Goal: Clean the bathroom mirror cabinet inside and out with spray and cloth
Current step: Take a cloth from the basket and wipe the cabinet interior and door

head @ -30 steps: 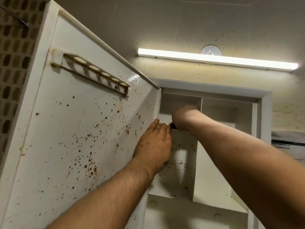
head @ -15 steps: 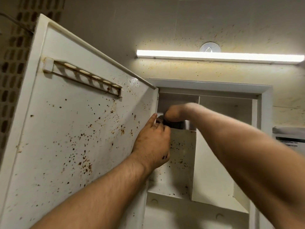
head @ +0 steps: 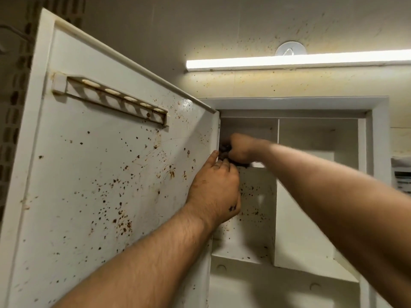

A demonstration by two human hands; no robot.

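Observation:
The white mirror cabinet [head: 293, 103] hangs open, its door [head: 100, 174] swung out to the left. Brown specks cover the door's inner face and the left compartment's back wall [head: 255, 196]. My right hand [head: 241, 148] reaches into the top left compartment near the hinge, fist curled round a dark cloth [head: 223, 148] that is mostly hidden. My left hand [head: 214, 187] lies at the door's hinge edge just below. Its index finger points up along the edge and its other fingers bend toward the cloth, their tips hidden. No spray bottle is in view.
A slotted holder rail [head: 111, 98] is fixed high on the door's inner face. A vertical divider [head: 275, 196] splits the cabinet into two columns. A lit tube lamp [head: 289, 61] runs above on the spotted wall. A printed label [head: 402, 174] sits at the right edge.
My right hand moved left toward the hinge with the dark cloth. My left hand went from flat against the door edge to fingers bent up at the cloth.

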